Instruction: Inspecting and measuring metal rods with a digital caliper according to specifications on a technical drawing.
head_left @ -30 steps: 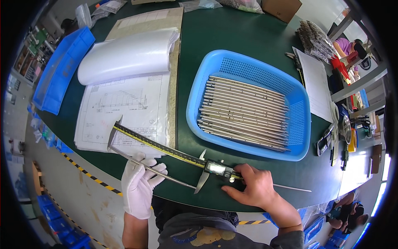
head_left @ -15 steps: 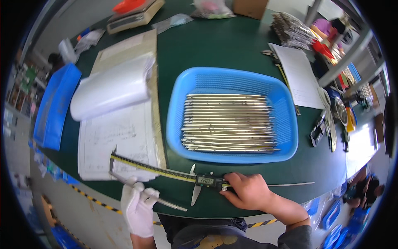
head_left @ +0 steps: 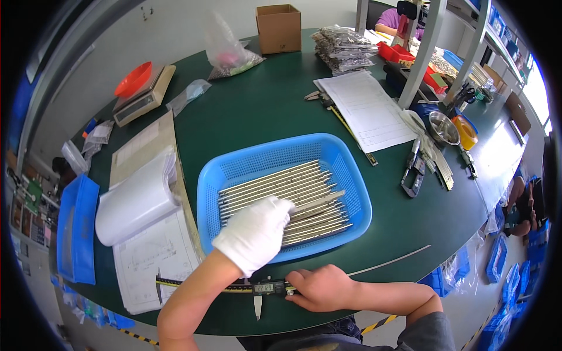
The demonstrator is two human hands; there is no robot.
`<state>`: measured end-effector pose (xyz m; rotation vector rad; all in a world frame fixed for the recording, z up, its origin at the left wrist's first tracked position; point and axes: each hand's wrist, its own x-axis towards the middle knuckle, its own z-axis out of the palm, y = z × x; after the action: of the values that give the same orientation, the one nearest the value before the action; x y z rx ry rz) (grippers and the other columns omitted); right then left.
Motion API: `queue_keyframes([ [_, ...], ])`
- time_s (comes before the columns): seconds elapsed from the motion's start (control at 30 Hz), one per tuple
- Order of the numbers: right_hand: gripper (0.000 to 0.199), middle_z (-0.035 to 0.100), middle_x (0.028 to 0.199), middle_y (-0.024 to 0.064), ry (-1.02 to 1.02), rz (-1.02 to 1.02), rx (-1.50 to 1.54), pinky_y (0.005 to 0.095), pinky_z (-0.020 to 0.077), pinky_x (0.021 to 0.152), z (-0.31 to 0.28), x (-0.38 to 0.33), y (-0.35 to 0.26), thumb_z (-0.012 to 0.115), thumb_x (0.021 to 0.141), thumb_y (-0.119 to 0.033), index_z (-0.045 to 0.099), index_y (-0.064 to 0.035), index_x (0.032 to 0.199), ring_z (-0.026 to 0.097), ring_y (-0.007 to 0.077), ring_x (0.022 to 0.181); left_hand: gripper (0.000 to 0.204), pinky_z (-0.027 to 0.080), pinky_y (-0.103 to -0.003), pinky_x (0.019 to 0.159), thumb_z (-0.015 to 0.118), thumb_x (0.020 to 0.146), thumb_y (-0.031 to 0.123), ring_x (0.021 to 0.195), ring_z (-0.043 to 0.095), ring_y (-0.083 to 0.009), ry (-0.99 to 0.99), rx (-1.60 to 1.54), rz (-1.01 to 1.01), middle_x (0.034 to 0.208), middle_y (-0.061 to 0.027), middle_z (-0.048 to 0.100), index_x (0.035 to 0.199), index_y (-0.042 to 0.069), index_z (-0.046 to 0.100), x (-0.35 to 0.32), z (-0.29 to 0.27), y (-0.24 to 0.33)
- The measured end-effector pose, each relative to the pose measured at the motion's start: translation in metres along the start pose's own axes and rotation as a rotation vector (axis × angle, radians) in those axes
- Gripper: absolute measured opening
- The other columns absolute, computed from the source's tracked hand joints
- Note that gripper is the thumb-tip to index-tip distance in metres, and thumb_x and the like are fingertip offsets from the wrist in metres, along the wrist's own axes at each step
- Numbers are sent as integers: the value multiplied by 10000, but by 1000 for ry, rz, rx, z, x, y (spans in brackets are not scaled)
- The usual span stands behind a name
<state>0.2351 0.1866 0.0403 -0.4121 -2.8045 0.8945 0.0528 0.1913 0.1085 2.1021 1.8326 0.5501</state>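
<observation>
Place: workshop, inspection bench.
Bench: green table [head_left: 252, 111] with hazard tape along its edge.
Stock: blue basket [head_left: 351, 175] of metal rods [head_left: 304, 202]; bagged parts [head_left: 342, 47].
Measuring gear: digital caliper [head_left: 257, 288], scale [head_left: 143, 96] with red dish, second caliper [head_left: 413, 175].
Paperwork: drawing [head_left: 155, 257], record sheet [head_left: 366, 108].
Storage: blue bins [head_left: 76, 228], shelving [head_left: 445, 35].

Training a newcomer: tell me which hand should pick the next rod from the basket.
Left. The gloved left hand already rests on the rods inside the blue basket, while the bare right hand is occupied holding the caliper.
</observation>
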Motion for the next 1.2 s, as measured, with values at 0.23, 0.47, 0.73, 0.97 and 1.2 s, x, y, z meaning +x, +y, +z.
queue_keyframes([
  [0.23,299,527,687,113,-48,3,3,383,450,423,-2,0,1,553,816,-295,427,-25,846,569,290,523,187,460,-375,751,510,828,217,839,567,-304,-292,96,-84,865,-115,577,837,81,638,11,6,-3],
  [0.47,335,520,666,89,-30,15,-10,383,445,420,1,1,4,578,802,-340,460,-33,867,565,280,512,233,450,-398,797,438,860,191,903,556,-308,-24,335,-221,912,-140,570,904,61,627,55,4,-26],
  [0.73,342,531,676,92,-48,24,-40,384,437,404,3,0,2,578,803,-353,469,-38,876,553,288,498,191,490,-387,779,433,812,42,899,574,-321,-193,475,-251,963,-162,558,902,23,601,82,20,-55],
  [0.97,358,562,677,89,-56,23,-75,378,445,424,2,3,-2,593,792,-370,500,-47,917,559,292,505,135,506,-412,641,447,802,56,798,586,-325,277,397,-160,904,-152,544,932,51,485,55,4,-49],
  [1.2,343,588,685,117,-10,29,-125,389,457,451,-5,0,-3,629,762,-333,508,-55,923,582,305,554,178,491,-320,702,351,913,6,764,587,-181,1208,-576,-30,892,-110,534,1089,13,373,-72,-49,-16],
])
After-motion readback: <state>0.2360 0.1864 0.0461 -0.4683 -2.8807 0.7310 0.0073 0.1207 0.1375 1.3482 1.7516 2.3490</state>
